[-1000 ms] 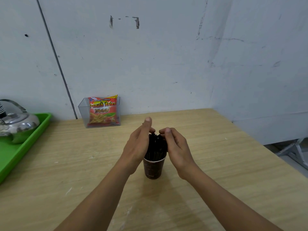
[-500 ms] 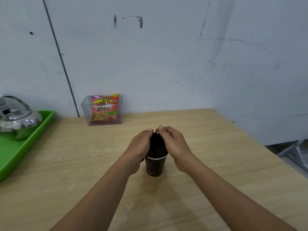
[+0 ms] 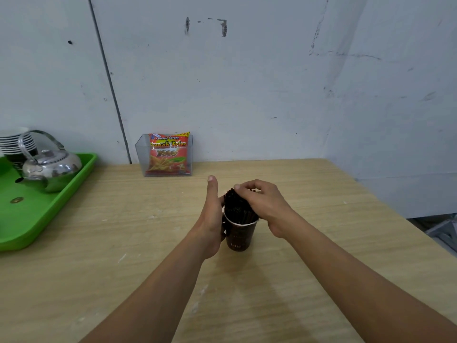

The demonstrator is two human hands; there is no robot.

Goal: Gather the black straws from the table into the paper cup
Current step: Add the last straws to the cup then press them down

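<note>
A dark brown paper cup [image 3: 238, 240] stands upright in the middle of the wooden table [image 3: 123, 243]. A thick bundle of black straws [image 3: 235, 206] sticks out of its top, leaning a little to the left. My left hand [image 3: 211, 219] lies flat against the left side of the cup and the straws, thumb pointing straight away from me. My right hand [image 3: 264, 204] is curled over the top and right side of the bundle, its fingertips on the straw ends. No loose straws show on the table.
A green tray [image 3: 49, 209] at the left edge carries a steel kettle [image 3: 52, 167] and a stack of cups [image 3: 14, 142]. A clear box with a red snack packet [image 3: 168, 154] stands against the back wall. The table's right edge [image 3: 395, 219] runs diagonally.
My left hand has gone from cupping the straws to lying flat beside them. My right hand has slid up over the top of the bundle. The view shifted a little right.
</note>
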